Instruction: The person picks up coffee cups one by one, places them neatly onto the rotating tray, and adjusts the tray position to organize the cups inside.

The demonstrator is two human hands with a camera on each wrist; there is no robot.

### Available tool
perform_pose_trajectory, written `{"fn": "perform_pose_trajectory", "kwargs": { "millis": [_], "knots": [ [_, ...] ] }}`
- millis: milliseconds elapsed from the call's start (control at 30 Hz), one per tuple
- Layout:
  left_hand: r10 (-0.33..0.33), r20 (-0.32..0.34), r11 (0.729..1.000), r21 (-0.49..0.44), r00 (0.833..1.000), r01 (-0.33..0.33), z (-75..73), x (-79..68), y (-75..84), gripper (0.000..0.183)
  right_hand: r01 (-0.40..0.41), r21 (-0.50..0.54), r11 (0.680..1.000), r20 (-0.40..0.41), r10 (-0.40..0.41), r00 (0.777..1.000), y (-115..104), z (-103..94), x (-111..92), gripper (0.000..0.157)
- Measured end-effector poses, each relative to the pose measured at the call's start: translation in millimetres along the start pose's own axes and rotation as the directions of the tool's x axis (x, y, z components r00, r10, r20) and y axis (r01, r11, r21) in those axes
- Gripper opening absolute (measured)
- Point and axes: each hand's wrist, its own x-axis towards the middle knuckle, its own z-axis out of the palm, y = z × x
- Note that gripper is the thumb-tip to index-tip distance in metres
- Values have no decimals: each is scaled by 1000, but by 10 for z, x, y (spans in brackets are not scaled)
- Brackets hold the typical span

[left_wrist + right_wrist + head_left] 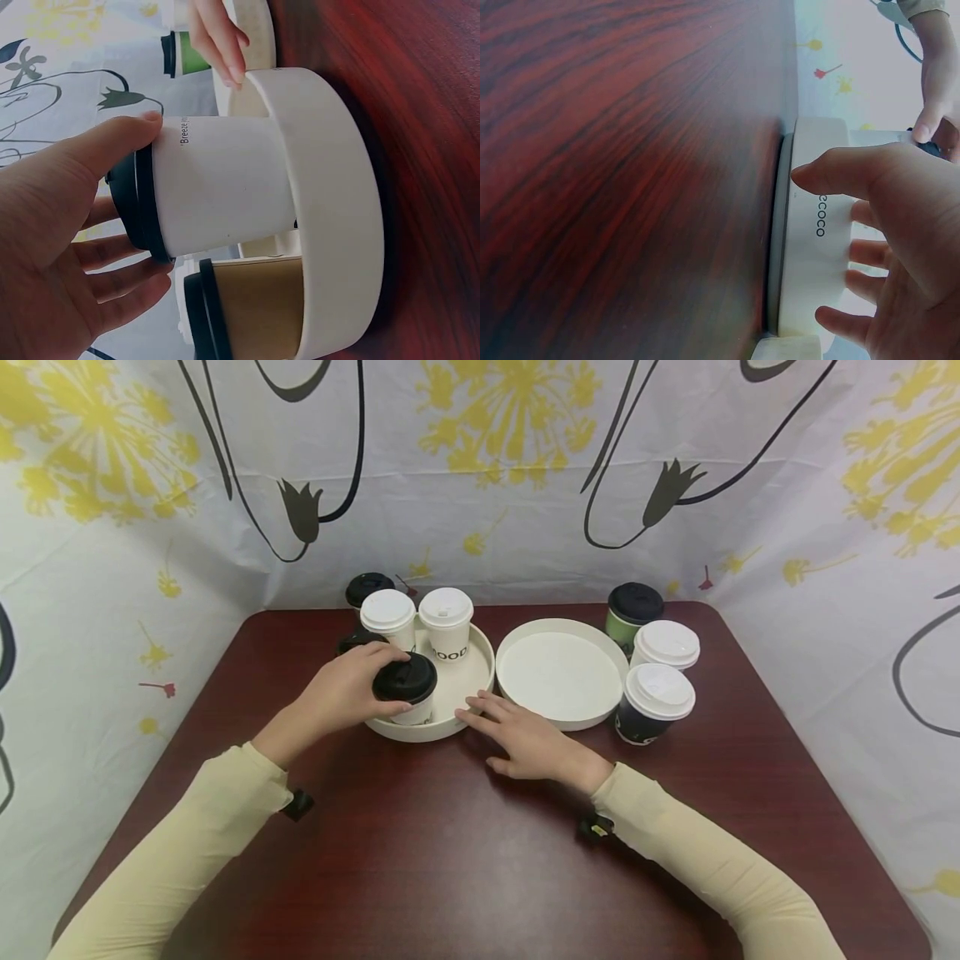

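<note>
My left hand (pixel 348 681) holds a white paper cup (pixel 225 184) by its black lid (pixel 406 677), thumb on one side and fingers round the other. The cup stands within the rim of the left round cream tray (pixel 420 733); whether its base touches the tray floor is hidden. Two white-lidded cups (pixel 448 627) and a brown cup (pixel 259 304) with a black lid are also in that tray. My right hand (pixel 536 739), fingers loosely spread, is at the tray's front right rim; in the right wrist view its thumb lies over the lettered wall, contact unclear.
Another round cream tray (pixel 562 672) sits beside the left one. At its right stand a green cup (pixel 621 631) with a black lid, a white-lidded cup (pixel 666 645) and a dark cup (pixel 637 724) with a white lid. Behind the left tray is another black-lidded cup (pixel 369 585).
</note>
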Motion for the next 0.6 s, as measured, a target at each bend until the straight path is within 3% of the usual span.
{"fn": "perform_pose_trajectory", "kwargs": {
  "millis": [600],
  "knots": [
    [-6, -2, 1000, -24, 1000, 6, 30, -19, -28, 75, 0, -5, 1000, 3, 0, 1000, 0, -4, 3, 84]
  ]
}}
